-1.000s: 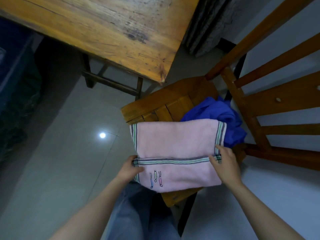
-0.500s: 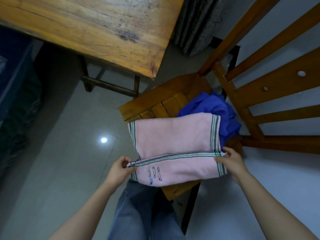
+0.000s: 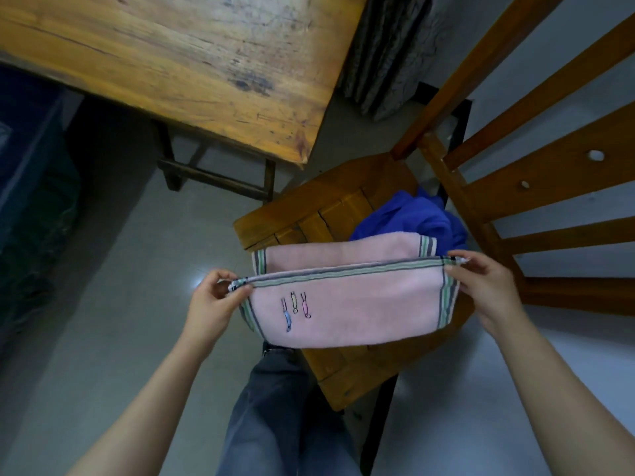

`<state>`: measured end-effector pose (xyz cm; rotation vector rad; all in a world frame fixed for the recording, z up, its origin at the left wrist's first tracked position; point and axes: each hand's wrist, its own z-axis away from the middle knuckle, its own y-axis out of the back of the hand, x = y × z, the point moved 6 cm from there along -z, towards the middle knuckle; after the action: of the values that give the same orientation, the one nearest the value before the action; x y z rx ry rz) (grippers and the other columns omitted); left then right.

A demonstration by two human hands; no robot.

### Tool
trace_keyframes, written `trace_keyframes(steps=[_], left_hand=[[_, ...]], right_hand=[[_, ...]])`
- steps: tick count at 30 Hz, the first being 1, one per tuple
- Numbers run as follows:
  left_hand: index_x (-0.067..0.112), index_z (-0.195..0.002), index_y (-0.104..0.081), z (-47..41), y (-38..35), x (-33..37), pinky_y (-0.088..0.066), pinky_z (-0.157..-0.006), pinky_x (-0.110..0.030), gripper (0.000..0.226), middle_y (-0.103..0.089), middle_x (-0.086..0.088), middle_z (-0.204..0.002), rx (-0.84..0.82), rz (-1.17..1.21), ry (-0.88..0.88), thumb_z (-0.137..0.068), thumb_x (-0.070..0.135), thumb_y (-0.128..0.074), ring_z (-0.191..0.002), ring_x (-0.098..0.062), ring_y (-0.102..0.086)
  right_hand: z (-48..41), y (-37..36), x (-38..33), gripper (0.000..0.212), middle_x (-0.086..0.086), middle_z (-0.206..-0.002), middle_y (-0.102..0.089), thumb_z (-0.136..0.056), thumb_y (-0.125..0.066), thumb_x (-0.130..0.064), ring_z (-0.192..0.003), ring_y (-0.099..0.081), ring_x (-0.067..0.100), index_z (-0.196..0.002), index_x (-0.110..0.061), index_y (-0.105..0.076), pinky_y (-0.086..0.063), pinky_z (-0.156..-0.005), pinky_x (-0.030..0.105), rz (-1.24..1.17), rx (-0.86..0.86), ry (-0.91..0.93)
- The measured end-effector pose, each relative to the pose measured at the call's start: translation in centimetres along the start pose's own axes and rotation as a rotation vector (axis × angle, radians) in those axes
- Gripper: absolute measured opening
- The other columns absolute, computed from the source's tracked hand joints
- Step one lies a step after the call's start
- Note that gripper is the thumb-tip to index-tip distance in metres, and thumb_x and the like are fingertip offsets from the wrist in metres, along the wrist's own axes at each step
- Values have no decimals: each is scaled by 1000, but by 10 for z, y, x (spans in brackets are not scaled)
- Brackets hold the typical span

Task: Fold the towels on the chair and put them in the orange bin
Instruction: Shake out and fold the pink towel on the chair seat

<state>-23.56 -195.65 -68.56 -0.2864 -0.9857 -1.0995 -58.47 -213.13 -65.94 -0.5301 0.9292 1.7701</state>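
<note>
Pink towel (image 3: 347, 314), striped in green and grey along its edges and stitched with three small coloured figures, hangs doubled over above the front of the wooden chair seat (image 3: 309, 214), its upper hem pulled taut between two bare hands. The left grip (image 3: 214, 300) pinches the left corner of that hem between thumb and fingertips, and the right grip (image 3: 481, 286) pinches the right corner in the same way. Whether the towel's lower fold touches the seat cannot be told. A second layer of the towel shows just behind the front one. Behind it, a crumpled blue towel (image 3: 422, 218) lies at the back of the seat, against the slatted chair back (image 3: 549, 173), which rises to the right. The chair stands on a pale, glossy tiled floor (image 3: 120, 338) that carries a bright spot of reflected light (image 3: 196, 280) near the left grip. A worn wooden table (image 3: 171, 63), scratched and stained, fills the upper left, its corner near the chair's far edge and its legs and stretcher beneath it. Something grey and creased (image 3: 388, 53) leans by the wall beyond the table. A dark blue mass (image 3: 24, 149) sits in shadow at the far left. The person's grey trouser leg (image 3: 271, 407) shows beside the chair's front corner.
</note>
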Motion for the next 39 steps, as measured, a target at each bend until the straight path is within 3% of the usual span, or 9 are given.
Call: trace_keyframes(steps=[5, 7, 11, 17, 21, 23, 27, 32, 39], left_hand=[[12, -98, -55, -45, -15, -2, -44, -57, -16, 15, -58, 0, -82, 78, -46, 41, -86, 7, -62, -76, -17, -55], [12, -126, -47, -59, -22, -17, -45, -74, -29, 38, -56, -5, -104, 75, -147, 122, -90, 18, -58, -96, -24, -54], [10, -142, -31, -47, -38, -37, -33, -103, -47, 60, -36, -20, -144, 23, -693, 55, -90, 34, -49, -129, -39, -36], [9, -127, -43, 16, -96, -76, -54, -80, -50, 60, -54, -20, -131, -399, -1199, -216, -72, 34, -41, -115, -39, -56], [11, -122, -48, 12, -100, -86, -51, -82, -49, 71, -56, -18, -129, -477, -1364, -207, -61, 38, -71, -115, -37, -57], [10, -128, -46, 11, -101, -81, -45, -91, -53, 76, -47, -19, -138, -491, -1352, -198, -63, 36, -75, -124, -39, -48], [20, -147, -11, 12, -100, -72, -8, -114, -48, 64, 6, -7, -157, -498, -1299, -186, -93, 33, -42, -144, -28, 3], [23, -142, -19, 7, -102, -55, -13, -112, -43, 55, -3, -2, -156, -471, -1275, -210, -92, 32, -40, -143, -24, -5], [28, -146, -24, -2, -90, -51, -13, -113, -44, 60, -12, -10, -155, -385, -1077, -49, -89, 47, -31, -141, -34, -7]], right_hand=[[-32, -22, -5, 26, 10, -109, -63, -87, -58, -5, -98, -60, 23, -111, -14, -60, -49, -82, 33, 125, 171, 49], [-37, -32, -3, 35, 12, -122, -55, -90, -56, -13, -113, -53, 27, -126, -14, -53, -46, -94, 40, 300, 228, 97], [-12, -46, 1, 41, 20, -121, -50, -88, -59, -15, -112, -46, 36, -127, -6, -52, -41, -90, 42, 719, 370, 346], [2, -46, 56, 57, 24, -127, -47, -85, -64, -22, -114, -44, 40, -135, -5, -43, -39, -91, 43, 786, 283, 144], [-22, -34, 65, 67, 18, -140, -40, -90, -56, -31, -125, -42, 37, -144, -9, -24, -37, -99, 45, 540, 168, -54], [-29, -32, 65, 69, 16, -140, -41, -89, -59, -29, -125, -43, 35, -145, -11, -23, -37, -100, 44, 432, 99, -139], [-27, -28, 63, 63, 16, -133, -49, -86, -63, -16, -119, -48, 34, -140, -8, -32, -39, -97, 43, 384, 47, -220], [-14, -17, 47, 16, 19, -96, -64, -84, -63, -4, -82, -56, 25, -98, 4, -64, -42, -72, 30, 371, 17, -203], [33, 12, 14, 7, 13, -78, -56, -81, -61, -1, -75, -52, 27, -83, -4, -54, -34, -63, 29, 399, 286, -43]])
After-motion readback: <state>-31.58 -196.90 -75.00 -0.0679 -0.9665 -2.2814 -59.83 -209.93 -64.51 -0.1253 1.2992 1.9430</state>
